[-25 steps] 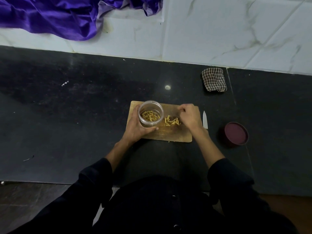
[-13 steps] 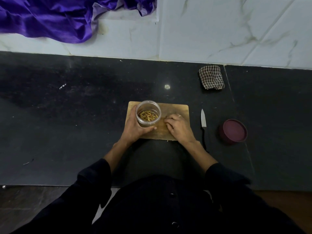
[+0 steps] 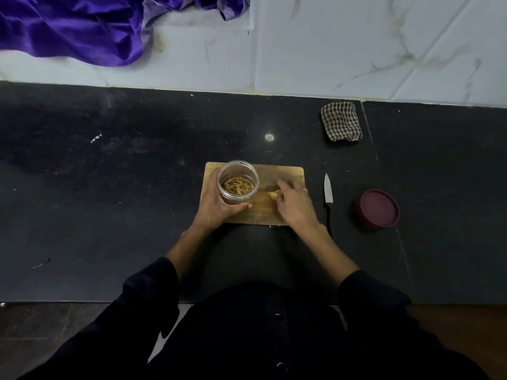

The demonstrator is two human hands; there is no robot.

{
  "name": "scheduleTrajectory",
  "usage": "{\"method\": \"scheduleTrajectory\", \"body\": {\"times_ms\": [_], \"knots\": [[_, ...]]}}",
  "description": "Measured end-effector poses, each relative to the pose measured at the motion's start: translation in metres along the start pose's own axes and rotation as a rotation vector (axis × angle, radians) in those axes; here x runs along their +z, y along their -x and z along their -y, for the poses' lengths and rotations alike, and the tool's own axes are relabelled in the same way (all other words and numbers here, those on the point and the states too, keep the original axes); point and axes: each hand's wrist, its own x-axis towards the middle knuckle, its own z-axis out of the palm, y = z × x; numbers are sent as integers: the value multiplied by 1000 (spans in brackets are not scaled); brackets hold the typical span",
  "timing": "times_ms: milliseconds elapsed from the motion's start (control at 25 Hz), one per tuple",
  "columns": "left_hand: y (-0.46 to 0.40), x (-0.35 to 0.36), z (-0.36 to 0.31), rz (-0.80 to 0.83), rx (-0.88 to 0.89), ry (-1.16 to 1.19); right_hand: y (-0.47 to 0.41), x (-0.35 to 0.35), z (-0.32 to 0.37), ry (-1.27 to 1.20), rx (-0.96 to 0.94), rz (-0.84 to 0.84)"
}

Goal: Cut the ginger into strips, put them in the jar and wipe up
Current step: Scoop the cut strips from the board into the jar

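The person wears a dark, near-black long-sleeved garment fastened down the front with round dark buttons point(image 3: 277, 315), both sleeves pushed back to leave the forearms bare, and a pale ring point(image 3: 304, 189) shows on a finger of the right hand point(image 3: 295, 205)

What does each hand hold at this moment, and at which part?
The left hand grips the clear plastic jar round its side wall. The right hand pinches a small clump of yellow ginger strips with its fingertips on the wooden cutting board.
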Motion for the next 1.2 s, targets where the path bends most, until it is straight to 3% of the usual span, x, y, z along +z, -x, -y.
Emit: {"method": "scheduleTrajectory", "body": {"times_ms": [160, 480, 600, 680, 800, 920, 1080, 1200], "knots": [[-1, 0, 1, 1, -6, -12, 5, 23, 13, 228, -110, -62], [-1, 0, 1, 1, 3, -4, 4, 20, -14, 179, -393, -105], [-1, 0, 2, 4, -5, 1, -2, 11, -13, -141, -297, -282], [-1, 0, 2, 7, -1, 8, -9, -1, -10, -455, -83, -319], [-1, -1, 2, 19, -1, 20, -16, -29, -6, -1010, 270, -188], [-1, -1, 2, 15, 2, 32, -14, -55, 9, -1272, 323, -90], [0, 0, 0, 15, 6, 45, -10, -63, 49, -1226, 101, -17], [1, 0, -1, 14, 4, 50, -13, -56, 73, -884, -48, 25]]}}
